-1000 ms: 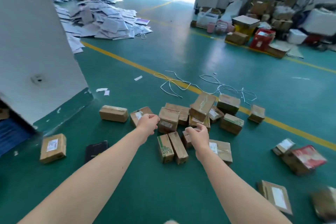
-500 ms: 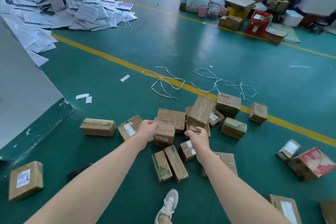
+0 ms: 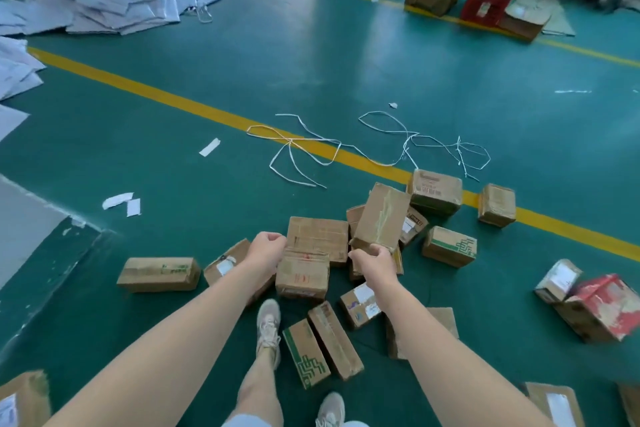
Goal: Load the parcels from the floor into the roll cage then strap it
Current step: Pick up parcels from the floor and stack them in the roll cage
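Brown cardboard parcels (image 3: 318, 238) heaped mid-floor on the green floor (image 3: 207, 204), near side of yellow line (image 3: 166, 97). Left hand (image 3: 266, 250) curled, empty. Right hand (image 3: 375, 262) curled at tilted taped carton (image 3: 381, 215)'s lower edge; grip unclear. Suggest lifting that top carton first, supported underneath, or the heap may slide.

No word or number can be read here; every mark is too blurred. Dark red lines of print cross the top of the far parcel (image 3: 434, 185); a red stamp sits on the front of the middle parcel (image 3: 303, 276); a green maze-like pattern is printed on the near parcel (image 3: 306, 355) and on the green-edged parcel (image 3: 450, 246); white shipping labels lie on the small parcel (image 3: 360, 305) and the right-hand parcel (image 3: 557, 281) — their print is illegible; the red crate (image 3: 485, 7) carries a white label — likewise unreadable.
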The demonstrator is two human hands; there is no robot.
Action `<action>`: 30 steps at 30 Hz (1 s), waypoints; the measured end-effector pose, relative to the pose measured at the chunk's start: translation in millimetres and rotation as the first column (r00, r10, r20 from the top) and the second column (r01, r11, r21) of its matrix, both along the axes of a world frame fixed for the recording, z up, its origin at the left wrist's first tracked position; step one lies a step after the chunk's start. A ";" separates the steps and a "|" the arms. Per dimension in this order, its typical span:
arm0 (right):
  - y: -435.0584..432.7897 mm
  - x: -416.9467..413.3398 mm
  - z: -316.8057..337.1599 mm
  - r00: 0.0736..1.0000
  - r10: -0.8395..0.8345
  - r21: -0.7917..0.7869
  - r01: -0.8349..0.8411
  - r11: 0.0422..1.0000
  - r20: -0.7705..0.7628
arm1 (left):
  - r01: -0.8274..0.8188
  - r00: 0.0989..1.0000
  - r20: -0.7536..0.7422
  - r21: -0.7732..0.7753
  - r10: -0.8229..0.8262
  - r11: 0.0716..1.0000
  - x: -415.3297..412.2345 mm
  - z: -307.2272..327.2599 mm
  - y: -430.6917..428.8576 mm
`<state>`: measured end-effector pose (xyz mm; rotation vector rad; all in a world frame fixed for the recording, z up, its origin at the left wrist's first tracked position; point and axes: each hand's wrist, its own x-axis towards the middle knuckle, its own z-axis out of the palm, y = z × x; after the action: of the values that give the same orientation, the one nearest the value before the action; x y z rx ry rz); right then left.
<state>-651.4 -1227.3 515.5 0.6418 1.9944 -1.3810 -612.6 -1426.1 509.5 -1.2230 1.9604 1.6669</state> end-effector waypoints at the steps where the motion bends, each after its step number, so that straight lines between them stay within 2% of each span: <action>1: -6.5 -15.4 -5.6 1.000 -0.029 -0.001 0.029 1.000 0.010 | 0.024 1.000 0.015 -0.007 -0.024 1.000 -18.7 -8.3 -6.8; 6: -34.7 -80.2 -42.9 0.988 -0.140 0.029 0.139 0.990 0.065 | 0.183 0.978 0.112 -0.037 -0.177 0.983 -101.5 -49.5 -36.4; 10: -51.5 -119.6 -100.1 0.978 -0.173 0.089 0.163 0.983 0.118 | 0.266 0.949 0.182 -0.019 -0.258 0.964 -149.7 -93.9 -58.1; 18: -70.3 -154.5 -248.4 0.932 -0.240 0.184 0.195 0.964 0.272 | 0.418 0.833 0.375 0.053 -0.407 0.907 -181.9 -250.5 -77.9; 24: -78.6 -172.0 -382.4 0.914 -0.195 0.219 0.122 0.968 0.354 | 0.403 0.810 0.454 0.031 -0.372 0.915 -187.7 -383.2 -82.2; 30: -96.1 -181.0 -478.0 0.903 -0.203 0.209 0.130 0.969 0.378 | 0.330 0.798 0.512 0.071 -0.318 0.941 -190.1 -475.6 -96.2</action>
<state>-832.3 -1323.4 37.5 1.1058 1.7733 -1.0626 -802.7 -1522.3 33.8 -1.1127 1.7213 1.0120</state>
